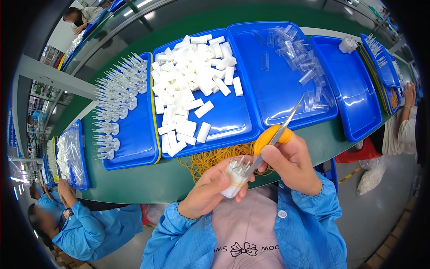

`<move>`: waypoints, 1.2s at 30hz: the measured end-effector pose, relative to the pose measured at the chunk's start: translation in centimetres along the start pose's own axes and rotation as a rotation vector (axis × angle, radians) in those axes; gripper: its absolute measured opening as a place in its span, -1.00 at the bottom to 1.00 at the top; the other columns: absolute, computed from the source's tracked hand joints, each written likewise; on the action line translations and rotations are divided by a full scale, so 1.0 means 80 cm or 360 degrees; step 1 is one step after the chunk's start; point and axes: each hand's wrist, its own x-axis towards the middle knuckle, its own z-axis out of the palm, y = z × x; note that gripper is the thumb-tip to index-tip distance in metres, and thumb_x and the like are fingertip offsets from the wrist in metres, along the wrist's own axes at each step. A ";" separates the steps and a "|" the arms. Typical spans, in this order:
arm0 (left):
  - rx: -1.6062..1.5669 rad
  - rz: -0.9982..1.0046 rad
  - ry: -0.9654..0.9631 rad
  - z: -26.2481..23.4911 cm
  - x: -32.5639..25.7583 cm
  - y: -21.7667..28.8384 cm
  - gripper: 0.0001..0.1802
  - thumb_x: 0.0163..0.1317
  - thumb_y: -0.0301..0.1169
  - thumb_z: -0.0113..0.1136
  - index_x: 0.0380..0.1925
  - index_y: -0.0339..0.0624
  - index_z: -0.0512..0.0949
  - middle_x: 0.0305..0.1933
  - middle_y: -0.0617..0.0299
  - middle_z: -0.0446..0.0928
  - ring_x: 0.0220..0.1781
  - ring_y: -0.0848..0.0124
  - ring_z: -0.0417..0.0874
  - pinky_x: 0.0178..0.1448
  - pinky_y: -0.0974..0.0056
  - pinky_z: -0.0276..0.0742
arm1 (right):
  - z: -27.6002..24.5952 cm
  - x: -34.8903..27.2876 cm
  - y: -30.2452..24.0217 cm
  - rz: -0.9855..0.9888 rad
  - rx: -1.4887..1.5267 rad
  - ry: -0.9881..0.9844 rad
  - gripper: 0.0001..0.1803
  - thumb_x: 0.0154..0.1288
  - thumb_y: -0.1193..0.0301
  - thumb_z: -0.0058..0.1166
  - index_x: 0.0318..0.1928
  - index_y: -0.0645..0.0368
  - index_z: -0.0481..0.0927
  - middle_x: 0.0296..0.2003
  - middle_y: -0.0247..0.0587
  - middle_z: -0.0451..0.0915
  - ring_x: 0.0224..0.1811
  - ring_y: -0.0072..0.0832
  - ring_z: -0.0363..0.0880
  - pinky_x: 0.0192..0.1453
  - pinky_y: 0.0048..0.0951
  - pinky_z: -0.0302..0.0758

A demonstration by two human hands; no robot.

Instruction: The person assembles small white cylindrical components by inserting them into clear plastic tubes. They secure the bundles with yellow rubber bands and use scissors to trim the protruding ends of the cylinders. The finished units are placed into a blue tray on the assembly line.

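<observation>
My left hand (206,190) is closed around a small bundle of white and clear tubes (234,186) with a yellowish band around it. Several short pointed ends stick up at the bundle's top. In my right hand (293,163) is a pair of scissors with a yellow-orange handle (267,136). One pointed blade (291,116) slants up and away over the tray of clear tubes (293,49). A second metal part of the scissors reaches down to the bundle's top edge, beside my right thumb. My right fingers partly hide where the scissors are gripped.
Past my hands lie yellow rubber bands (210,161) on the green table (134,186). Blue trays hold white tubes (192,80) and white spiked parts (118,94). Another bundle (348,44) sits in a right-hand tray (358,98). Co-workers are at the left and right.
</observation>
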 end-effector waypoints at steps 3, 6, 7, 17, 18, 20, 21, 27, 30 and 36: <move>-0.0005 -0.0065 -0.0001 0.000 0.000 0.000 -0.22 0.27 0.17 -0.11 0.18 -0.35 0.22 -0.09 0.06 0.41 -0.35 0.39 0.49 -0.33 0.36 0.40 | 0.000 0.000 0.000 -0.0138 -0.0142 -0.0070 -0.85 0.35 0.49 -0.08 -0.16 0.33 0.45 -0.38 -0.25 0.53 -0.38 -0.63 0.51 -0.32 -0.62 0.45; -0.0228 -0.0119 -0.0133 -0.012 0.003 -0.008 -0.25 0.33 0.15 -0.26 0.20 -0.33 0.22 -0.12 0.07 0.43 -0.36 0.38 0.48 -0.33 0.33 0.41 | 0.005 -0.004 -0.001 -0.0298 -0.0167 0.0041 -0.86 0.33 0.50 -0.06 -0.19 0.33 0.47 -0.40 -0.22 0.55 -0.38 -0.60 0.53 -0.32 -0.60 0.46; -0.0246 -0.0108 -0.0104 -0.012 0.004 -0.008 -0.25 0.34 0.15 -0.29 0.21 -0.31 0.21 -0.13 0.07 0.44 -0.35 0.38 0.48 -0.32 0.33 0.41 | 0.007 -0.006 0.000 -0.0334 -0.0138 0.0113 -0.86 0.32 0.50 -0.05 -0.20 0.33 0.48 -0.41 -0.21 0.56 -0.38 -0.59 0.54 -0.32 -0.60 0.46; -0.0469 -0.0046 -0.0073 -0.009 0.009 -0.005 -0.31 0.37 0.02 -0.19 0.31 -0.24 0.09 0.06 0.09 0.41 -0.07 0.35 0.51 -0.08 0.29 0.47 | -0.077 -0.040 -0.017 -0.0358 -0.1834 0.0412 -0.85 0.08 0.56 0.14 -0.28 0.27 0.60 -0.31 -0.15 0.55 -0.36 -0.28 0.54 -0.31 -0.38 0.42; -0.0500 -0.0059 -0.0052 -0.008 0.009 -0.005 -0.31 0.36 0.02 -0.18 0.31 -0.24 0.08 0.08 0.08 0.40 -0.05 0.34 0.51 -0.06 0.28 0.47 | -0.078 -0.044 -0.019 -0.0312 -0.2012 0.0490 -0.82 0.02 0.58 0.17 -0.29 0.25 0.61 -0.32 -0.14 0.54 -0.36 -0.23 0.51 -0.31 -0.36 0.41; -0.0619 0.0012 -0.0131 -0.008 0.009 -0.003 -0.30 0.34 0.02 -0.12 0.30 -0.24 0.09 0.06 0.09 0.39 -0.05 0.35 0.50 -0.06 0.28 0.47 | -0.095 -0.055 -0.007 -0.0297 -0.2153 0.0618 -0.82 0.02 0.58 0.17 -0.28 0.25 0.61 -0.33 -0.14 0.53 -0.38 -0.22 0.50 -0.33 -0.36 0.40; -0.0680 0.0048 -0.0172 -0.009 0.009 -0.003 -0.30 0.33 0.02 -0.09 0.29 -0.23 0.10 0.05 0.10 0.39 -0.05 0.35 0.49 -0.07 0.28 0.46 | -0.100 -0.059 -0.003 -0.0288 -0.2226 0.0682 -0.82 0.03 0.58 0.17 -0.28 0.25 0.61 -0.34 -0.14 0.52 -0.38 -0.22 0.50 -0.34 -0.36 0.40; -0.0387 0.0029 -0.0170 -0.008 0.012 -0.007 -0.24 0.23 0.07 0.05 0.22 -0.28 0.16 -0.12 0.08 0.42 -0.20 0.28 0.52 -0.22 0.28 0.45 | -0.053 -0.064 -0.015 -0.0393 -0.0584 0.0769 -0.86 0.28 0.53 -0.05 -0.23 0.36 0.53 -0.35 -0.16 0.57 -0.38 -0.54 0.53 -0.30 -0.51 0.46; -0.0181 0.0029 -0.0100 0.002 0.013 -0.008 -0.21 0.21 0.09 0.07 0.23 -0.27 0.15 -0.17 0.11 0.42 -0.28 0.33 0.52 -0.28 0.32 0.45 | -0.025 -0.034 -0.016 -0.0288 -0.0193 0.0580 -0.82 0.37 0.46 -0.11 -0.18 0.33 0.48 -0.38 -0.20 0.55 -0.41 -0.61 0.50 -0.29 -0.58 0.47; -0.0042 0.0127 -0.0120 0.004 0.012 -0.012 -0.29 0.26 0.00 0.06 0.23 -0.23 0.13 -0.11 0.14 0.42 -0.22 0.42 0.48 -0.18 0.36 0.42 | -0.016 0.006 0.003 0.0003 -0.0008 0.0242 -0.80 0.37 0.41 -0.09 -0.19 0.30 0.49 -0.42 -0.30 0.53 -0.43 -0.70 0.47 -0.32 -0.63 0.45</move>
